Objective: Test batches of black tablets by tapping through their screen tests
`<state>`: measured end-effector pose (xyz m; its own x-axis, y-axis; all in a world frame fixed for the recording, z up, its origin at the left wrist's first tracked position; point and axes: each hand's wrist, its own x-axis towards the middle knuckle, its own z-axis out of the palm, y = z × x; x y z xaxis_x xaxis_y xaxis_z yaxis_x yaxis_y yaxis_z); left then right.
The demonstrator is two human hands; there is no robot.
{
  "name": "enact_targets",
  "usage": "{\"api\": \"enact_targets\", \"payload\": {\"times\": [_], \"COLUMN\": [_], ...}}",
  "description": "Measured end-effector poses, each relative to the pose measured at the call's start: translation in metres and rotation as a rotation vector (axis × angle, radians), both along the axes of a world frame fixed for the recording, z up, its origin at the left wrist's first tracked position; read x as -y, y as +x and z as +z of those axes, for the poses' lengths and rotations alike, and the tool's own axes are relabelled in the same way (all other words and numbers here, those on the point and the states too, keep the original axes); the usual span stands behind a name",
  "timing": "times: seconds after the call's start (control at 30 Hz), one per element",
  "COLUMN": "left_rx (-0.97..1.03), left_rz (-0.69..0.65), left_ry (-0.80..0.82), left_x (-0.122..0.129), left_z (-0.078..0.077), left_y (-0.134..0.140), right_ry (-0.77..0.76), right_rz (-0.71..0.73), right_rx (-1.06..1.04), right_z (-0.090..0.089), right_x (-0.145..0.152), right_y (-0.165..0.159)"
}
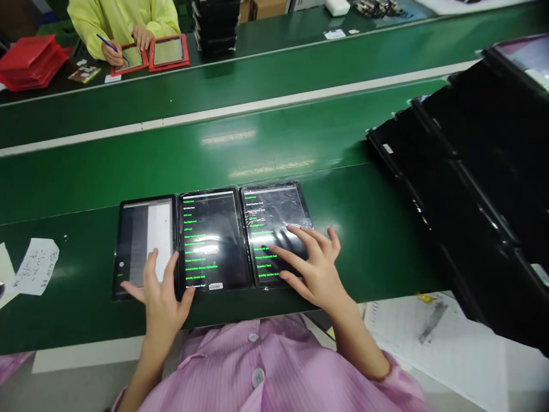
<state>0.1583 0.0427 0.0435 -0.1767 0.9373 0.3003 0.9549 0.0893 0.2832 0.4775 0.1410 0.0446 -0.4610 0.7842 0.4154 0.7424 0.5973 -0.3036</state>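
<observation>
Pink shirt [227,372]; outer tablets [272,220] under spread fingers [290,260].

3 tablets [214,237] lie abreast on bench [364,229], w/ paper [38,268] L & stack [484,200] R

A long, glossy green table [351,223] spans the room, a thin seam running along its length. Farther back, a pale strip [257,109] crosses the green surface at a slight slant. Overhead light shows as two whitish streaks of glare [228,137] on the sheen. Beyond stands a second dark green table [278,35], with brown cardboard boxes [269,8] behind it. Grey floor [72,392] shows at lower left.
</observation>
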Motion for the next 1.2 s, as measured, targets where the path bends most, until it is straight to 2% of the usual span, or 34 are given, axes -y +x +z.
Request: {"api": "enact_targets", "payload": {"times": [0.07,0.33,0.6,0.8,1.0,1.2], "left_rx": [0.017,0.077,0.078,0.053,0.055,0.032], "left_rz": [-0.03,0.098,0.085,0.043,0.053,0.003], "left_ry": [-0.043,0.007,-0.002,0.03,-0.017,-0.014], "left_x": [-0.003,-0.006,-0.003,-0.002,-0.003,-0.006], "left_z": [-0.002,0.006,0.003,0.001,0.0,-0.001], "left_y": [0.006,0.007,0.009,0.011,0.014,0.021], "right_ry": [0.005,0.067,0.109,0.082,0.088,0.078], "right_rz": [0.019,0.031,0.041,0.059,0.04,0.072], "right_rx": [0.032,-0.035,-0.084,-0.114,-0.109,-0.15], "right_z": [-0.002,-0.004,-0.006,-0.008,-0.011,-0.007], "right_x": [0.001,0.004,0.004,0.005,0.005,0.005], "right_y": [-0.003,0.003,0.003,0.005,0.005,0.002]}}
